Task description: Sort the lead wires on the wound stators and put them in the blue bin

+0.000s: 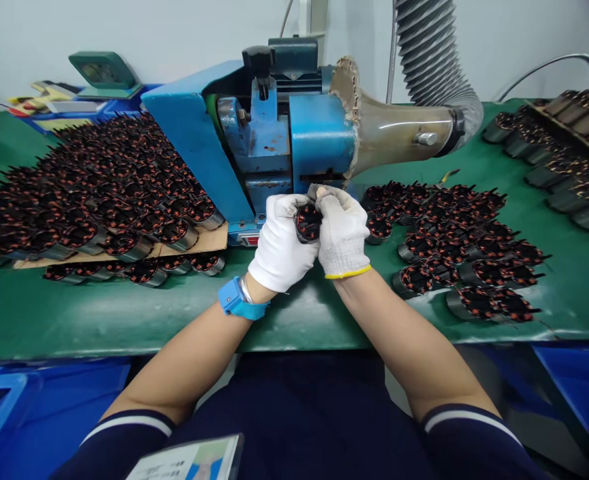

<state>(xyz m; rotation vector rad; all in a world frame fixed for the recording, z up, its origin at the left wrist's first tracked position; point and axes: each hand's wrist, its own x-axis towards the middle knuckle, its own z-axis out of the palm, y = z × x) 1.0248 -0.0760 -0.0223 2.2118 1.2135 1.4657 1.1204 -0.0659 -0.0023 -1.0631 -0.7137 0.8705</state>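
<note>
Left hand: wraps round the side of a wound core, apparently to steady it.
Right hand: holds the same core from the right, fingertips bunched near the rim; exact pinch too hidden to judge.
Wound core: sits between both hands, close before the blue machine.
Other cores: stand in rows either side, probably for easy reach.

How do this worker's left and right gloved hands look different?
The left hand shows a plain white cuff; the right hand has a cuff with yellow trim. The left hand has a blue band at its wrist; the right hand's wrist is bare. Both hands are gloved and held close together at a wire-wound part.
</note>
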